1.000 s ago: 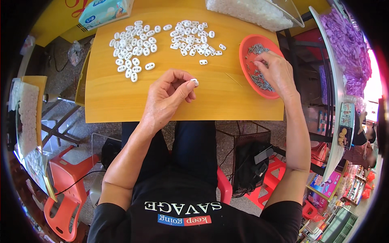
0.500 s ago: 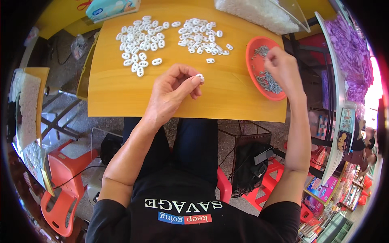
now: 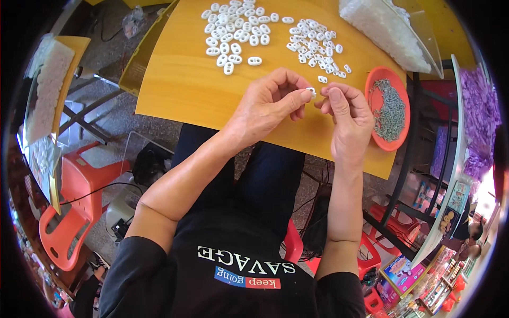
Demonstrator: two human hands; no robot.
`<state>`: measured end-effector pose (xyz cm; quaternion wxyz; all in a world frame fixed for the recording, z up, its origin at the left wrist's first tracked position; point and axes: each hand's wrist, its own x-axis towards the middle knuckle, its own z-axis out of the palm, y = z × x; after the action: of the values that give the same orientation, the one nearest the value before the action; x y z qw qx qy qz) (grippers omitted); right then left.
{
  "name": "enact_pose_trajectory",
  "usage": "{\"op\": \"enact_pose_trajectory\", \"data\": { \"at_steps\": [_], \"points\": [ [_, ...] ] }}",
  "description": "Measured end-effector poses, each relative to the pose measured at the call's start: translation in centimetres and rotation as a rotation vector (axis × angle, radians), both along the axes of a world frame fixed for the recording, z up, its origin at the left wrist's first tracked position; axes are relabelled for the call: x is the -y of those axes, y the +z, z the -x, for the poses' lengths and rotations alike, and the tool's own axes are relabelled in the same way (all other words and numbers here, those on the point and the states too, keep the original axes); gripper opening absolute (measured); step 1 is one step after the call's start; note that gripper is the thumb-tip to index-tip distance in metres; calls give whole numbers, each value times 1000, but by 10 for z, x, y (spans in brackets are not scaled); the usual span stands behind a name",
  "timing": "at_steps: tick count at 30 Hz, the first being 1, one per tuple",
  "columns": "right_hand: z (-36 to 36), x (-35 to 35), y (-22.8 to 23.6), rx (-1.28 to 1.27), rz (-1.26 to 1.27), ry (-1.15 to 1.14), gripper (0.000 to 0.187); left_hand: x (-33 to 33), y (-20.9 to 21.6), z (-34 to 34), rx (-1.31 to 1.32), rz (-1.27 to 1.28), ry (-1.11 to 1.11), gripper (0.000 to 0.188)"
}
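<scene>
My left hand [image 3: 268, 103] pinches a small white oval plastic piece [image 3: 311, 91] between thumb and forefinger over the yellow wooden table [image 3: 180, 85]. My right hand [image 3: 347, 114] meets it fingertip to fingertip, with fingers closed on something too small to make out. Two heaps of white oval pieces lie beyond: larger ones [image 3: 233, 32] at the far left, smaller ones [image 3: 318, 45] at the far middle. An orange dish [image 3: 374, 100] of small grey metal parts [image 3: 391, 108] sits just right of my right hand.
A clear bag of white pieces [image 3: 384, 29] lies at the table's far right. Orange plastic stools [image 3: 77, 212] stand on the floor at the left. A rack with purple items [image 3: 477, 106] stands to the right. Another tray of white pieces [image 3: 47, 90] sits far left.
My right hand has left the orange dish and moved left to meet my left hand. The left hand still holds the white piece.
</scene>
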<state>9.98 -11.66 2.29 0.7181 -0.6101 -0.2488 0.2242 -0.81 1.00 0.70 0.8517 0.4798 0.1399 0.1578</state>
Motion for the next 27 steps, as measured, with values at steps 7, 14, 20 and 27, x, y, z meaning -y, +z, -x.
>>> {"op": "enact_pose_trajectory", "data": {
  "at_steps": [7, 14, 20, 27],
  "points": [
    [10, -3, -7, -82, -9, 23, 17, -1, 0, 1, 34, 2, -21, 18],
    [15, -5, -8, -46, 7, 11, 15, -1, -4, 1, 64, 21, -23, 17],
    [16, -5, -8, -9, -1, -15, 14, 0, -2, 1, 57, 20, -28, 17],
    [16, -6, -9, 105, 62, -38, 14, -1, -2, 1, 34, -16, -23, 18]
  ]
}}
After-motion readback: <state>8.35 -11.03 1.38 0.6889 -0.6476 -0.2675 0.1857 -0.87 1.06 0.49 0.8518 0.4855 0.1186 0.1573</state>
